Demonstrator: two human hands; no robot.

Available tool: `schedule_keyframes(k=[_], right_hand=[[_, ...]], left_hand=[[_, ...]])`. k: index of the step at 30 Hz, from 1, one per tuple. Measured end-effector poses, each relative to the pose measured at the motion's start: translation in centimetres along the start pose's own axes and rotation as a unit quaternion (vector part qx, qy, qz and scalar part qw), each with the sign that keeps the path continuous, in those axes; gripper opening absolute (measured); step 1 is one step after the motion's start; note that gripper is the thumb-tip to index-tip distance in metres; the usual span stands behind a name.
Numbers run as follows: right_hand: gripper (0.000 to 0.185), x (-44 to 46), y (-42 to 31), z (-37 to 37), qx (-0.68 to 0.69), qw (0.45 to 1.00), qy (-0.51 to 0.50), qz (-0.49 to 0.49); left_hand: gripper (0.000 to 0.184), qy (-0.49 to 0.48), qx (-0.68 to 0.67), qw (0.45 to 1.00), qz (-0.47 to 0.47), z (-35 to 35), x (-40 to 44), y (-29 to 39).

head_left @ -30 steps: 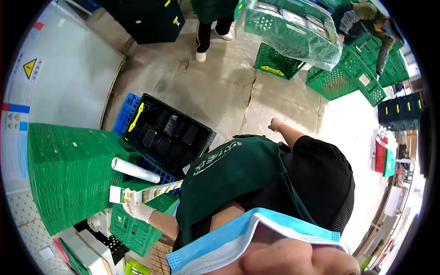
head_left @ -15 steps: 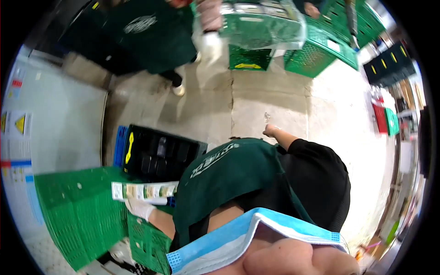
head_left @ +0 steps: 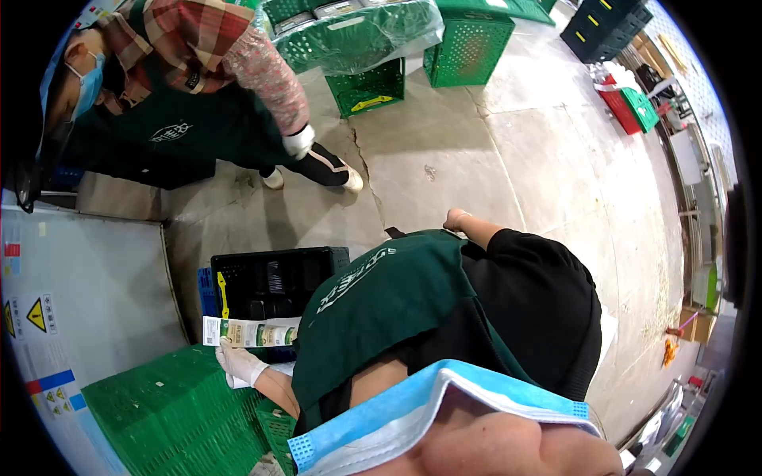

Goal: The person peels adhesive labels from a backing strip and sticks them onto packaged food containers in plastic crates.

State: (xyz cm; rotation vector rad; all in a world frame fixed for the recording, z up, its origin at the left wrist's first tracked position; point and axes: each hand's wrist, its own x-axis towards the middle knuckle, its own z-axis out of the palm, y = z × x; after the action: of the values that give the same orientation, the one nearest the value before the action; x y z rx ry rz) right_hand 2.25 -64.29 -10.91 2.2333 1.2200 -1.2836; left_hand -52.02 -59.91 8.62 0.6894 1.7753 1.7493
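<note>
My left hand (head_left: pixel 241 363), in a white glove, is closed on a strip of printed labels (head_left: pixel 252 332). The strip runs sideways, and its right end disappears behind my dark green apron (head_left: pixel 389 289). Just beyond the strip is a black crate (head_left: pixel 279 259) with a yellow handle and dark trays inside. My right hand (head_left: pixel 458 219) is at the far side of my body, above the floor. Its fingers are small and partly hidden, so their grip cannot be made out.
A co-worker (head_left: pixel 178 119) in a dark apron stands at upper left. Green crates (head_left: pixel 171 404) are beside my left arm. Another green crate (head_left: pixel 472 49) and a plastic-lined crate (head_left: pixel 357 38) stand at the top. A white panel (head_left: pixel 95 278) lines the left side.
My view has shifted, and the co-worker at upper left now shows more fully. The label strip remains in my left hand near the black crate. My right hand stays by my side.
</note>
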Motion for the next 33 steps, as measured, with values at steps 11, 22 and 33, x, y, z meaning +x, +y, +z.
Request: schedule_keyframes(k=[11,22,33], right_hand=[[0.039,-0.9,3.0,7.9,0.063,0.998,0.017,0.026],[0.034,-3.0,4.6,10.8,-0.014,1.000,0.007,0.006],[0.033,-6.9,-4.2,9.8,0.026,0.995,0.068,-0.070]], left_hand=[[0.032,-0.191,-0.086,0.977,-0.033,-2.0,2.3,-2.4],[0.031,-0.226,-0.056,0.973,0.002,-2.6,-3.5,0.9],[0.029,-0.167,-0.049,0.982,-0.073,-8.0,4.0,-0.6]])
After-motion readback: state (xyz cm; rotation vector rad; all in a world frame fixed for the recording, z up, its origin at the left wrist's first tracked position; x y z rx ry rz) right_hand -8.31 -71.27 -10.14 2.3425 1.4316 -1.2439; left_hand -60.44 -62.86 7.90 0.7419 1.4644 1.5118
